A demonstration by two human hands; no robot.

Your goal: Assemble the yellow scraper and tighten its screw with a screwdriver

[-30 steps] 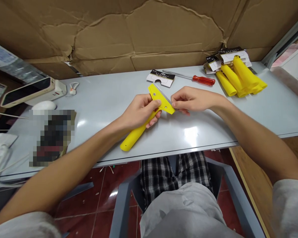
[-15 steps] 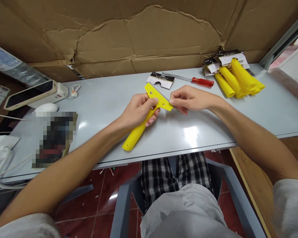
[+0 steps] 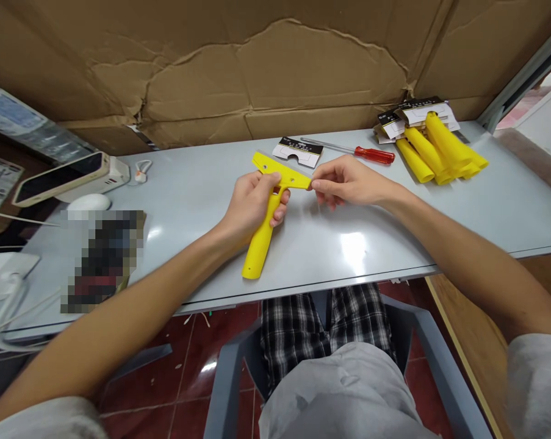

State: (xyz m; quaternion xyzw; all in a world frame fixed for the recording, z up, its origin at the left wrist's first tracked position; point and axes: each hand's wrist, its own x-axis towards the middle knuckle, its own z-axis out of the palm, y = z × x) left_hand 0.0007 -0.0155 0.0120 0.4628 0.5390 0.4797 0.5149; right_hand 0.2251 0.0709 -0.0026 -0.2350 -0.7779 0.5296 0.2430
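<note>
“Creased brown cardboard (image 3: pixel 202 85) rose behind a pale, glossy table (image 3: pixel 202 177). Where was the yellow scraper (image 3: pixel 259 247)?”

“Near the table's front edge, roughly in the middle. Its wide head pointed toward the cardboard, and its handle slanted back toward the person.”

“And the left hand (image 3: pixel 252 198)?”

“Closed around the scraper just below the head, the thumb lying across the head's near side and the fingertips curling out past the handle.”

“What did the right hand (image 3: pixel 343 182) do?”

“Its thumb and forefinger came narrowly together at the head's right corner, touching it. Whether they truly pinched it, nobody could tell from that angle. The other fingers were loosely curled.”

“Any detail on the head?”

“Two small round marks, and a thin grey strip (image 3: pixel 288 166) along the far edge.”

“What lay beyond?”

“A black-and-white card (image 3: pixel 298 152) with a notch, just behind the head. Beside it was a screwdriver (image 3: pixel 373 155), its red handle turned to the right. Farther right, yellow handles (image 3: pixel 453 152) lay bunched under more cards (image 3: pixel 424 113).”

“And on the left?”

“A phone (image 3: pixel 60 177), tilted, and a white mouse (image 3: pixel 90 202) near it.”
</note>
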